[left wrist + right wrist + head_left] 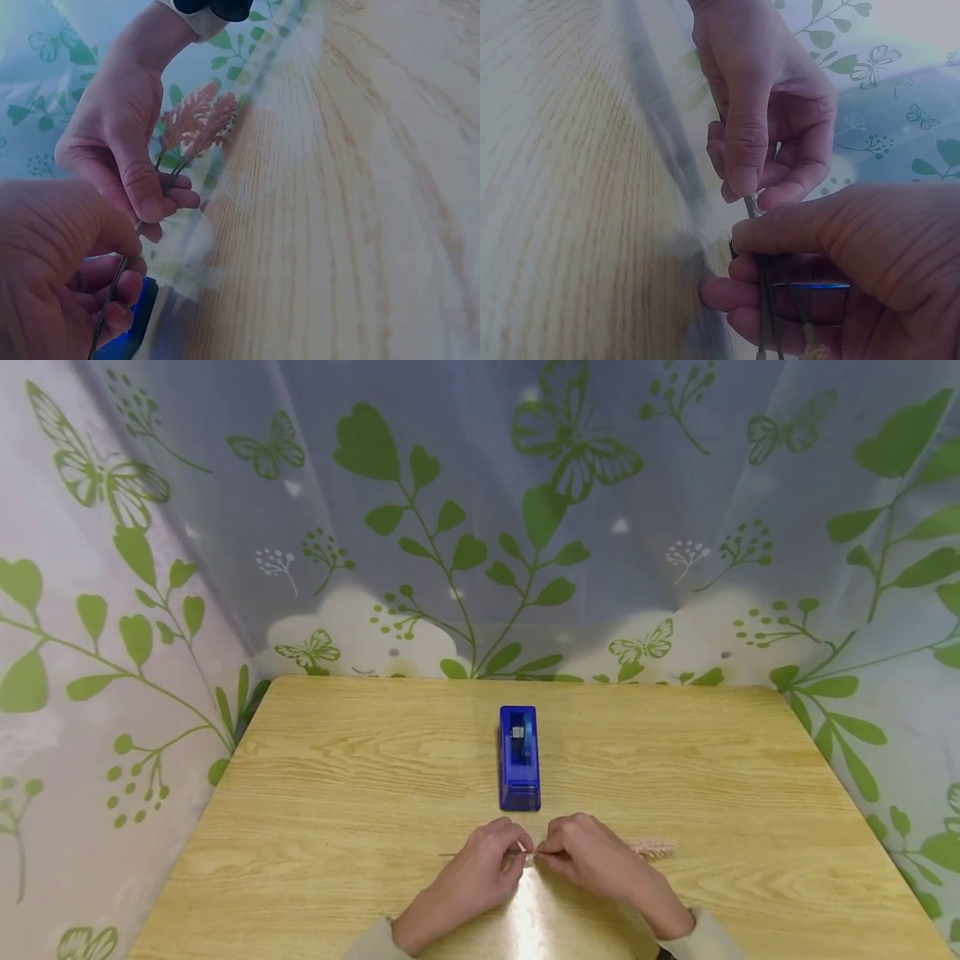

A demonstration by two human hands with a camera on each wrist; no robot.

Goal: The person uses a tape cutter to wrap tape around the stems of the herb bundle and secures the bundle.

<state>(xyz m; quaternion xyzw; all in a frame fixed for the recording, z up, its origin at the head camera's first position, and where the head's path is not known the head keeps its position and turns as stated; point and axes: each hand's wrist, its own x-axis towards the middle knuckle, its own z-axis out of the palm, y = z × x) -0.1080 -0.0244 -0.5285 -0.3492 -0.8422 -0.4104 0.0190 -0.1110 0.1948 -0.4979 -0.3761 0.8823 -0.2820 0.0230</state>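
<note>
A small bunch of thin-stemmed sprigs with pale pink, feathery flower heads [199,120] lies across both hands, low over the table. My left hand [480,868] pinches the dark stems [114,289] between thumb and fingers, toward their bare ends. Close beside it, my right hand [592,860] pinches the same stems nearer the flower heads, which stick out to the right. Between the two sets of fingertips, a small shiny clear bit, like tape [757,201], shows on the stems. Beyond the hands stands a translucent blue tape dispenser [519,777].
The wood-grain table [337,777] reaches to a curtain [450,635] printed with green leaves and butterflies at the back and sides. A bright reflection shows on the tabletop in front of the hands.
</note>
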